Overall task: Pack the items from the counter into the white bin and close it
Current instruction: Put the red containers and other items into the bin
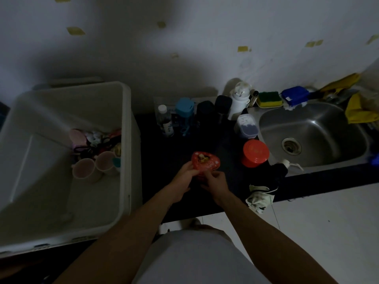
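Note:
A red heart-shaped tin sits above the dark counter, gripped from the near side by my left hand and my right hand. The open white bin stands at the left and holds two pale mugs and a tangle of small items in its far right corner. On the counter stand a clear bottle, a blue bottle, two dark bottles, a white flask, a lidded clear box and a red round tin.
A steel sink lies to the right, with a sponge, a blue brush and yellow cloths behind it. A dark cloth and a crumpled pale bag lie at the counter's front edge.

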`<state>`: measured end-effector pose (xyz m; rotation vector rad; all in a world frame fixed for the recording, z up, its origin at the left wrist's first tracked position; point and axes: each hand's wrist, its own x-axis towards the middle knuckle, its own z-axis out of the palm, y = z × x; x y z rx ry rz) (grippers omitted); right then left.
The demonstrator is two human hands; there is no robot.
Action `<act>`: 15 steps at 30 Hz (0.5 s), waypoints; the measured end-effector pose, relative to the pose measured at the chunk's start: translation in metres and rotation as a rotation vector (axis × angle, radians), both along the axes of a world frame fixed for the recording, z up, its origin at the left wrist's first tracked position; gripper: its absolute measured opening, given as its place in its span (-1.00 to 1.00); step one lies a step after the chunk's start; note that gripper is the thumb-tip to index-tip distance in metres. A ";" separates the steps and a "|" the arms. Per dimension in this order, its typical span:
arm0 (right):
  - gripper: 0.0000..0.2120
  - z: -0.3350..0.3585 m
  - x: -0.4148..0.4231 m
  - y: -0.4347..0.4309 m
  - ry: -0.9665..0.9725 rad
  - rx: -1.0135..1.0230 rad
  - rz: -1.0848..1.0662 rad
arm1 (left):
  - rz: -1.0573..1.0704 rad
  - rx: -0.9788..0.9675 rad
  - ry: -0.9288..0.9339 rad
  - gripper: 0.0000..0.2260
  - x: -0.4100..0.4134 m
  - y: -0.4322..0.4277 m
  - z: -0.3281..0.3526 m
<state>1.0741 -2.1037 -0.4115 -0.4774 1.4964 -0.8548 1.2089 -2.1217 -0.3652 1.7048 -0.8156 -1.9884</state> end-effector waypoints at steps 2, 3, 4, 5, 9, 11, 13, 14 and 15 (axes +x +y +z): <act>-0.70 0.002 0.004 -0.002 -0.042 0.040 -0.061 | -0.033 0.004 -0.001 -0.64 -0.001 0.004 -0.004; -0.75 0.003 0.005 -0.003 -0.058 0.059 -0.081 | -0.051 0.007 -0.005 -0.63 -0.002 0.007 -0.006; -0.78 0.003 0.005 -0.003 -0.055 0.079 -0.094 | -0.065 0.006 -0.009 -0.60 -0.003 0.010 -0.007; -0.80 0.002 0.005 -0.003 -0.040 0.095 -0.105 | -0.073 0.001 -0.016 -0.57 -0.003 0.013 -0.007; -0.86 -0.001 0.001 -0.009 0.197 0.037 -0.078 | -0.066 -0.027 -0.055 -0.55 -0.002 0.017 -0.005; -0.78 0.001 -0.006 -0.016 0.351 -0.005 -0.098 | -0.053 -0.047 -0.078 -0.54 0.002 0.013 -0.004; -0.69 0.003 -0.013 -0.023 0.459 -0.047 -0.091 | -0.048 -0.058 -0.100 -0.50 0.005 0.007 -0.003; -0.63 0.003 -0.017 -0.026 0.489 -0.068 -0.070 | -0.046 -0.061 -0.105 -0.49 0.004 0.005 -0.003; -0.53 0.003 -0.018 -0.029 0.509 -0.090 -0.030 | -0.039 -0.069 -0.105 -0.50 0.005 0.002 -0.002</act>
